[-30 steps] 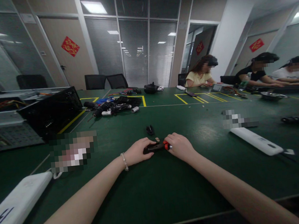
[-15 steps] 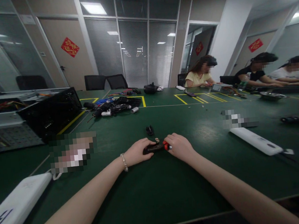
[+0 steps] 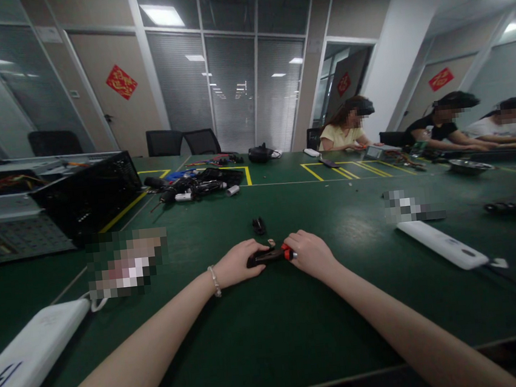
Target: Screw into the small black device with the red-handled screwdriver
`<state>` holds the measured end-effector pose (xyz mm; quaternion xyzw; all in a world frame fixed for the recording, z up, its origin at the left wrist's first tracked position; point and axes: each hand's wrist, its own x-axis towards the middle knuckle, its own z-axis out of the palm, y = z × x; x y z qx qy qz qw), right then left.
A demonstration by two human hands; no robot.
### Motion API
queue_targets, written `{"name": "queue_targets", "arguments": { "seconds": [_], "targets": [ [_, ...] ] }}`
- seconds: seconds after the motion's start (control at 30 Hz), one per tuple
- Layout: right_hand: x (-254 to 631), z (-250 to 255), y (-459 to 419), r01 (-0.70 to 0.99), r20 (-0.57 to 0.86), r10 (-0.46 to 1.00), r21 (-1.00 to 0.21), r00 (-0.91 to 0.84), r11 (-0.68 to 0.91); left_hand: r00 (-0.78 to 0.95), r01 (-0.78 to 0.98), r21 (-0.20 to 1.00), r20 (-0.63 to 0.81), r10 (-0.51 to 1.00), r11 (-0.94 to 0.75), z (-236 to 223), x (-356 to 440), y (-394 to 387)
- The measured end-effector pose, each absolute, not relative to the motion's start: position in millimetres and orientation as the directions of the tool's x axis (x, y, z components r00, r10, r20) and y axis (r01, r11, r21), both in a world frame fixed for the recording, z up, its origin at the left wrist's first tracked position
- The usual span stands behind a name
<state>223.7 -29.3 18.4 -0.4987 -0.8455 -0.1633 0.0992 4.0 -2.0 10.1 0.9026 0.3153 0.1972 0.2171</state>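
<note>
My left hand (image 3: 239, 262) is closed around the near end of a dark, elongated piece (image 3: 266, 256) held just above the green table. Its thumb and fingers pinch the piece from both sides, and a pale bracelet circles the wrist. At the piece's other end, my right hand (image 3: 309, 254) is closed on a small red-and-metal tool (image 3: 287, 252). The fingers cover most of the tool, so its exact kind cannot be made out. A small tan bit (image 3: 270, 242) shows just beyond the dark piece. Past both hands lies a small black part (image 3: 258, 225) on the table.
An open computer case (image 3: 85, 201) stands at left. Beyond it lies a pile of black tools and cables (image 3: 202, 183). White power strips lie left (image 3: 39, 342) and right (image 3: 440, 243). A metal bowl (image 3: 470, 165) and several people sit farther right along the green table (image 3: 272, 344).
</note>
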Motion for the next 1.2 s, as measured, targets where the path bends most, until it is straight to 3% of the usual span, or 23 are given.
{"name": "queue_targets", "arguments": {
  "seconds": [1.2],
  "targets": [
    [223.1,17.3,-28.2,0.878,0.317,0.819,0.183,-0.478,0.442,0.728,0.478,0.506,0.229,0.646,-0.718,9.8,4.4,-1.8]
  ]
}}
